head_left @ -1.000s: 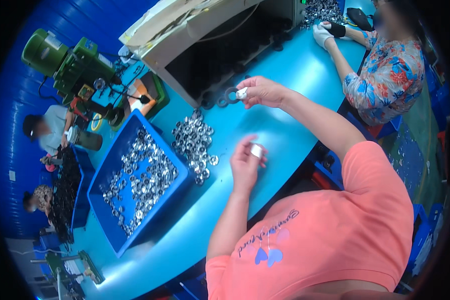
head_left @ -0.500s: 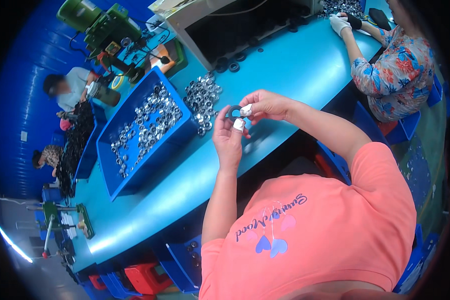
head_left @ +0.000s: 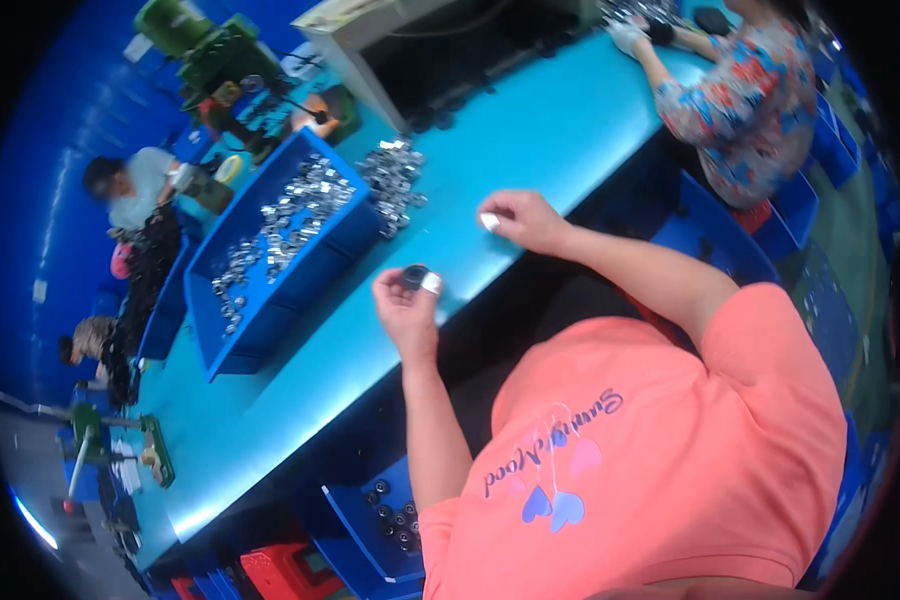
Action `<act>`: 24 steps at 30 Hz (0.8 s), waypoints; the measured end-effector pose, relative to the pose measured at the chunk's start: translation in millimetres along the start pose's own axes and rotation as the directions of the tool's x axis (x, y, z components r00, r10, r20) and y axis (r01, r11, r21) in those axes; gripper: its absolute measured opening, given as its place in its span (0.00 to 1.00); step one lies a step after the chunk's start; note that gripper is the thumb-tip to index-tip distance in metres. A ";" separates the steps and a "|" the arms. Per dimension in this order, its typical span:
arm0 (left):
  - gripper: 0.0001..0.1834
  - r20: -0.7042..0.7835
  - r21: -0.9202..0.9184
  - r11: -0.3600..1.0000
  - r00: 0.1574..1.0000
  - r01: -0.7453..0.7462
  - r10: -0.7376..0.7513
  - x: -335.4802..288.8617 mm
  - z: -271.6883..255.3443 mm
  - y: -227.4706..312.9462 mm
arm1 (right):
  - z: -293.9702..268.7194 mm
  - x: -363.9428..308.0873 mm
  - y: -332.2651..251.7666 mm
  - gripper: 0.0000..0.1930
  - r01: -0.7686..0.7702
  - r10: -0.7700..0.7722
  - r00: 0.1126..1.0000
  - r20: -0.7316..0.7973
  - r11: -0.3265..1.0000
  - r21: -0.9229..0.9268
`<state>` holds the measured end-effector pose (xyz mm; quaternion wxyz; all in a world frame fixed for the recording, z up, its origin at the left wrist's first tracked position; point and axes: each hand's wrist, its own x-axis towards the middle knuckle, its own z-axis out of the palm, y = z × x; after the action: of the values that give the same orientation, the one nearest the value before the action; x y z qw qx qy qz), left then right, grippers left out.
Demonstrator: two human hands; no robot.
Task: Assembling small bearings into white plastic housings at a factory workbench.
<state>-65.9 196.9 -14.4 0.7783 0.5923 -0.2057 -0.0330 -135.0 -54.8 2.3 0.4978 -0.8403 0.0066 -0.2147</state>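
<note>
My left hand is closed around a small black ring, gripped between the thumb and fingers over the table's near edge. White tape wraps that thumb. Farther right, my right hand is held above the table with its fingers curled toward a white-taped thumb. Whether anything sits in that pinch cannot be seen. A heap of shiny metal rings lies on the table beyond my left hand. More of these rings fill part of a blue bin to the left.
The turquoise table runs diagonally. A green machine stands at the far left, beside a pale open-fronted box. Below the table, a blue tray holds several black round parts. A co-worker sits at the right end.
My hands have separated: the left has drawn down and left with the black ring, while the right has let go of it and moved right. The view has shifted slightly.
</note>
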 end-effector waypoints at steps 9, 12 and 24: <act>0.15 -0.006 -0.081 0.987 0.990 0.139 -0.140 -5.6 -6.4 7.7 | -3.0 10.7 0.8 0.11 -0.295 0.345 0.936 -0.064 0.872 0.391; 0.14 0.018 -0.165 0.970 0.984 0.180 -0.180 -6.1 -16.3 8.9 | 2.4 12.1 4.7 0.12 -0.320 0.368 0.927 -0.071 0.876 0.362; 0.14 0.063 -0.128 0.968 0.976 0.215 -0.208 -5.0 -24.0 15.2 | 10.0 11.9 0.8 0.14 -0.317 0.386 0.914 -0.125 0.871 0.375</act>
<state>-64.8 224.7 -6.8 0.8030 0.5563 -0.1579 -0.1442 -120.3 -49.5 1.8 0.6654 -0.6987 0.1709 -0.1997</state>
